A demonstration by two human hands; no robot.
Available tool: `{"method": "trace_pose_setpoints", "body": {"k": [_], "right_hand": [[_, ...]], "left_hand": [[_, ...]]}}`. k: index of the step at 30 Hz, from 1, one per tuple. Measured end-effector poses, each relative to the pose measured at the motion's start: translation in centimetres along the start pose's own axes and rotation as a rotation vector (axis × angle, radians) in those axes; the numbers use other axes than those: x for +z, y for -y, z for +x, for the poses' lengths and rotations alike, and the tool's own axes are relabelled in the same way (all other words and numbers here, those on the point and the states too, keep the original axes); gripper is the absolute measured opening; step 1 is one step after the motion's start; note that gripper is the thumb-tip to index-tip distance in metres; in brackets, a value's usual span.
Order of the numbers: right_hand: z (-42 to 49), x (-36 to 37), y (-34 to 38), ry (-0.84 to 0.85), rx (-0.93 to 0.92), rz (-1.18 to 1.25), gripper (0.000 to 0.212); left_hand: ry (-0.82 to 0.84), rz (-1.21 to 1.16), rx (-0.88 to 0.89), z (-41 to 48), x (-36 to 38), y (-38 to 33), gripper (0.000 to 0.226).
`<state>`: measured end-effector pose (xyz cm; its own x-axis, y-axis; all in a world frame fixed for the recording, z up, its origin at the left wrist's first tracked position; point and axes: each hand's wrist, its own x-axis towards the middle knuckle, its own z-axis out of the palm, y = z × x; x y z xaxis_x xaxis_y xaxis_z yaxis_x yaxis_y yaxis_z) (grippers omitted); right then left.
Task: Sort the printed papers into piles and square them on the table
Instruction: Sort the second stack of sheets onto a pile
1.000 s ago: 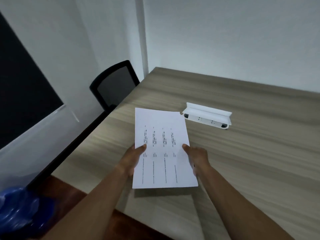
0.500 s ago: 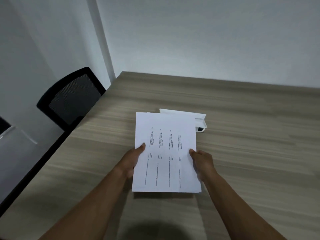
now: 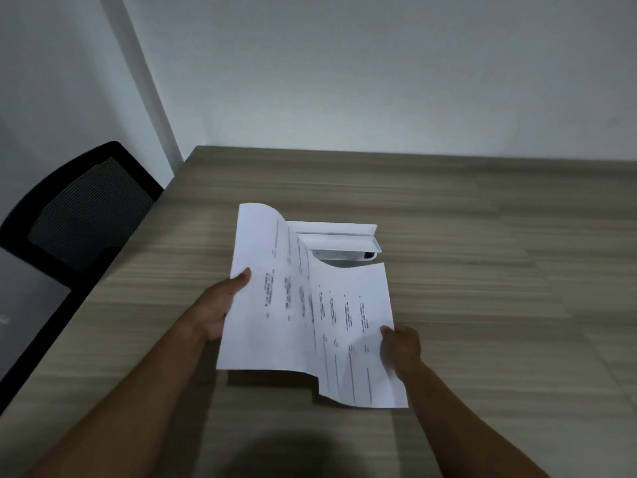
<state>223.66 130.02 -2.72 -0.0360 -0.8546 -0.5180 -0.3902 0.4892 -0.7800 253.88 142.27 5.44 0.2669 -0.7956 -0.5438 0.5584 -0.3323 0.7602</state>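
**Mia:** Where are the arms?

**Sam:** Both bare arms reach out from the near side over the grey-brown wooden table. The left hand is farther out than the right hand.

**Mia:** What does the left hand hold?

**Sam:** It grips the left edge of a white paper sheet with rows of small black print. The thumb lies on top. The fingers go under the sheet, so I cannot see them.

**Mia:** And the right hand?

**Sam:** It pinches the right edge of a second white printed sheet, thumb on top and fingers curled below. I cannot tell if more sheets hide under it.

**Mia:** How do the papers sit?

**Sam:** The left sheet is higher and its right side bends down over the second sheet. Both are held up off the table, in the middle, with a dark shadow under them.

**Mia:** What else is there?

**Sam:** A white plastic box with its lid up sits in the table just past the papers, partly hidden by them. A black mesh chair stands at the far left, beside the table. A plain grey wall is at the far end.
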Motion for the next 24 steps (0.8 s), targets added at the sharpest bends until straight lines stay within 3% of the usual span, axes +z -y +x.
{"method": "trace_pose_setpoints", "body": {"k": [7,11,13,16,18,24], "right_hand": [[-0.1,1.3,-1.8,-0.087,-0.021,-0.243,0.024],[-2.1,2.4,0.0,-0.292,-0.052,-0.545,0.037],[-3.6,3.5,2.1,-0.227,-0.075,-0.373,0.043],[-4.6,3.9,4.9,0.225,0.109,0.206,0.056],[-5.0,4.2,5.6,0.403,0.174,0.287,0.055],[-4.1,4.3,6.3,0.225,0.17,0.332,0.072]], "left_hand": [[0.009,0.005,0.018,-0.6,-3.7,-1.8,0.049],[0.028,-0.016,0.003,-0.6,-3.2,-1.5,0.046],[0.032,-0.012,-0.008,-0.8,-2.8,-1.7,0.046],[0.036,-0.05,-0.027,-0.6,-1.3,-0.6,0.046],[0.053,-0.083,-0.047,-0.4,-0.3,0.2,0.045],[0.113,-0.05,-0.072,0.8,1.5,0.3,0.048]]}}
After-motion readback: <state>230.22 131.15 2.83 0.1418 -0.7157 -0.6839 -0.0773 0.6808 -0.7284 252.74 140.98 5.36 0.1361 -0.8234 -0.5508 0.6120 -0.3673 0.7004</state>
